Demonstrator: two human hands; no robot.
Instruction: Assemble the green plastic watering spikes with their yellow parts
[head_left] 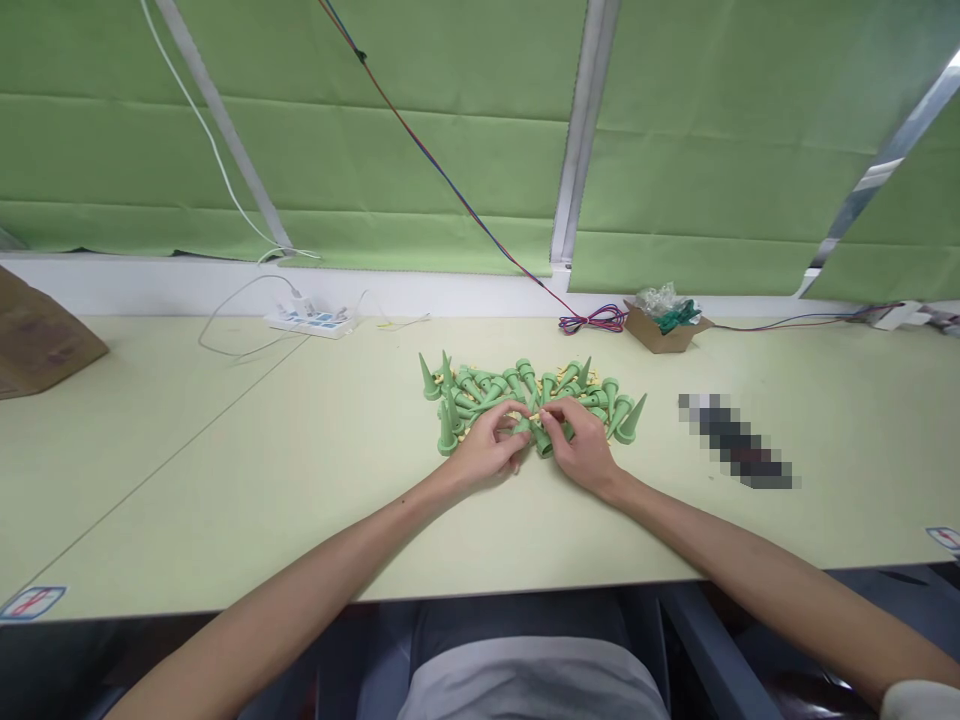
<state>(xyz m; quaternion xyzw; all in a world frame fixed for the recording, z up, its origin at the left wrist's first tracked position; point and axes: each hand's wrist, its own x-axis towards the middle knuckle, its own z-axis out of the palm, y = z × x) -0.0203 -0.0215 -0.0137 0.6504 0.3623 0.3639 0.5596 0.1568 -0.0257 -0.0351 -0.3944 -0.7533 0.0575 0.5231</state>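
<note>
A pile of green plastic cone-shaped spikes [527,374] with round collars lies on the table, small yellow pieces [592,377] scattered among them. At the near edge of the pile, my left hand [491,442] is closed around one green spike [521,425], most of it hidden by the fingers. Close beside it, thumb and fingertips of my right hand [581,440] pinch what looks like a small yellow piece [535,416] against the held spike. Under the hands lies another spike [543,445]. A few spikes, such as one at the left [429,380], stand point up.
Behind the pile are a coiled red-and-blue cable [596,320] and a small cardboard box [664,335] with plastic wrap. A white power strip [315,318] and a brown paper bag [45,340] are at the left. A blurred-out dark object [739,440] lies right.
</note>
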